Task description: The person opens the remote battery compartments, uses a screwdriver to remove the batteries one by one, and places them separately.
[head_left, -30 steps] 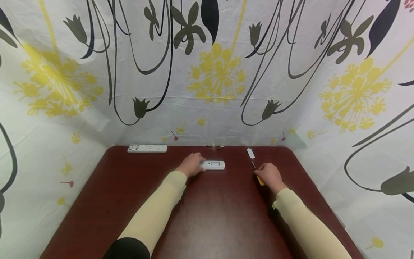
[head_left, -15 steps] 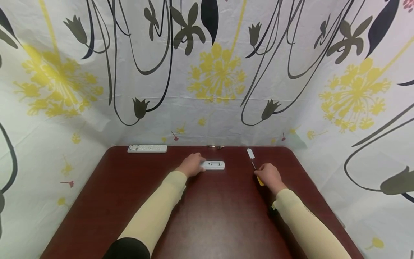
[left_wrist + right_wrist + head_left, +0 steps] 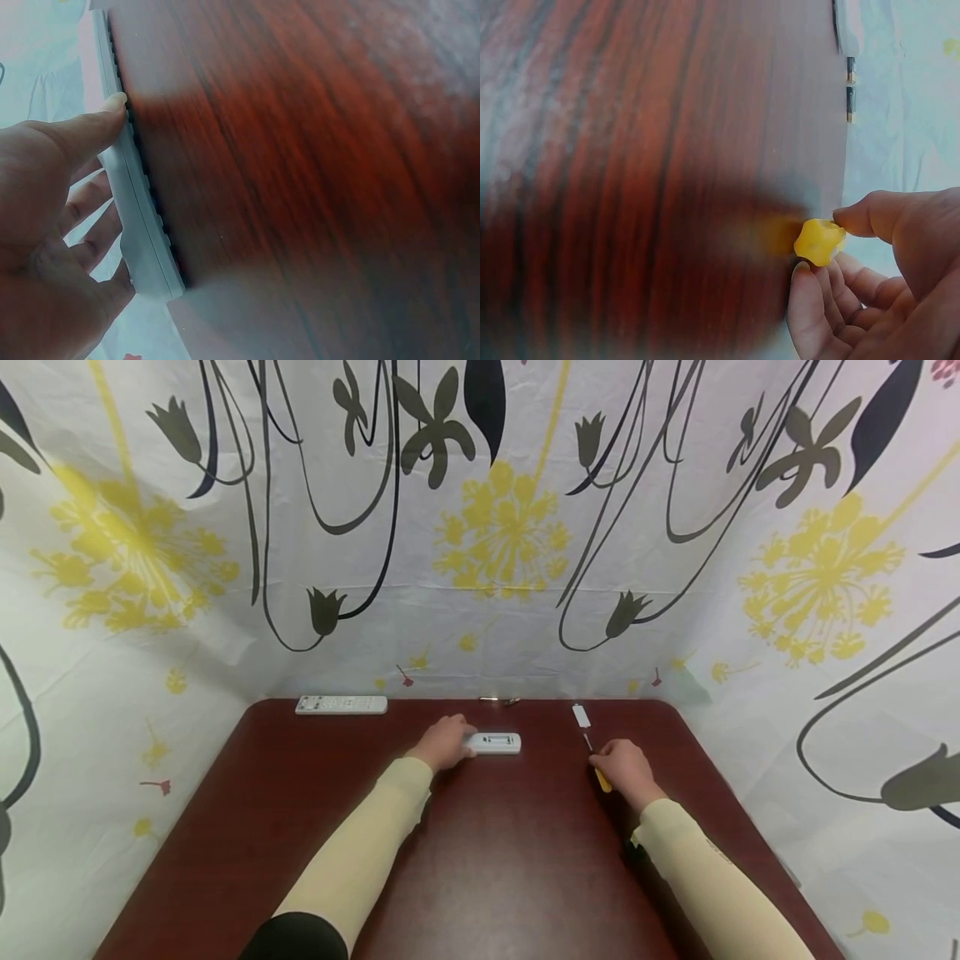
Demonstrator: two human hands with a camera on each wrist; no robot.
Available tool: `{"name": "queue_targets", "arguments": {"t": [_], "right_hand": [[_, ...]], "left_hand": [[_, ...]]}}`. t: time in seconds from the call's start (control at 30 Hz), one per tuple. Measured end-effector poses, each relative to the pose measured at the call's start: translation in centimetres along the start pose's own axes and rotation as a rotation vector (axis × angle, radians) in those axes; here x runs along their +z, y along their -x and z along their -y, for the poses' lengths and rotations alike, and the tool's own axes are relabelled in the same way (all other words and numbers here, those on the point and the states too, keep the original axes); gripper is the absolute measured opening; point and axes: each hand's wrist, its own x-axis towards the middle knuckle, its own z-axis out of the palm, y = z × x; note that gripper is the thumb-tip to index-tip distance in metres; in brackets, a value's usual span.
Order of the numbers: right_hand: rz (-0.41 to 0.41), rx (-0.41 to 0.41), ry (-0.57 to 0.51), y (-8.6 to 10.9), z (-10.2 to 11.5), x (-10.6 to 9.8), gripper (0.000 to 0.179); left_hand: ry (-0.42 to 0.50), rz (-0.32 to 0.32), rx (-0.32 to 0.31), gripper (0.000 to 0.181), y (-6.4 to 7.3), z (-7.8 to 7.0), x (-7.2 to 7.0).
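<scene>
My left hand [image 3: 444, 742] grips one end of a white remote control [image 3: 495, 743] lying buttons-down near the table's far edge, its battery compartment open upward. In the left wrist view, the thumb lies along the near side of the remote control [image 3: 139, 202] and the fingers curl behind it. To the right, my right hand [image 3: 624, 768] pinches a yellow-handled screwdriver [image 3: 603, 779], its thin metal shaft pointing away toward a white battery cover [image 3: 581, 716]. The right wrist view looks onto the butt of the screwdriver handle [image 3: 819, 241] between thumb and fingers.
A second white remote control [image 3: 341, 704] lies buttons-up at the back left of the dark red table [image 3: 510, 877]. Small batteries [image 3: 498, 700] lie at the far edge. Patterned curtain [image 3: 480, 635] hangs close behind the table and along both sides.
</scene>
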Motion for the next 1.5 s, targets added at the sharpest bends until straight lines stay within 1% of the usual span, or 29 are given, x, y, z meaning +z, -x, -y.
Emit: {"name": "queue_targets", "arguments": {"t": [0.17, 0.33, 0.53, 0.7, 0.87, 0.93, 1.1, 1.27, 1.4, 1.5], "right_hand": [[-0.005, 0.001, 0.001, 0.1, -0.1, -0.1, 0.047], [-0.017, 0.005, 0.029, 0.2, -0.1, -0.2, 0.048], [-0.038, -0.002, 0.057, 0.4, 0.5, -0.3, 0.047], [-0.053, -0.014, 0.067, 0.8, 1.4, -0.5, 0.046], [-0.062, -0.012, 0.062, 1.2, 2.1, -0.5, 0.041], [-0.068, -0.036, 0.059, 1.3, 2.3, -0.4, 0.038], [-0.093, -0.139, 0.056, 1.3, 3.1, -0.1, 0.034], [-0.095, -0.237, 0.077, 1.3, 4.1, 0.6, 0.030], [-0.087, -0.316, 0.083, 1.4, 4.8, 1.3, 0.025], [-0.075, -0.368, 0.087, 1.6, 5.6, 1.8, 0.025]], "left_hand": [[0.006, -0.005, 0.005, 0.050, -0.2, 0.0, 0.3], [-0.014, 0.004, 0.023, 0.051, -0.2, 0.1, 0.4], [-0.031, 0.012, 0.051, 0.051, 0.0, 0.4, 0.3], [-0.050, -0.005, 0.087, 0.057, 0.3, 0.6, 0.0], [-0.057, -0.044, 0.134, 0.056, 0.7, 0.7, -0.5], [-0.047, -0.061, 0.141, 0.055, 1.0, 0.9, -0.9], [-0.025, -0.093, 0.109, 0.054, 2.3, 1.5, -1.9], [-0.052, -0.127, 0.103, 0.048, 4.0, 2.6, -2.9], [-0.065, -0.132, 0.101, 0.042, 5.4, 3.1, -3.4], [-0.051, -0.128, 0.100, 0.040, 6.3, 3.2, -3.6]]}}
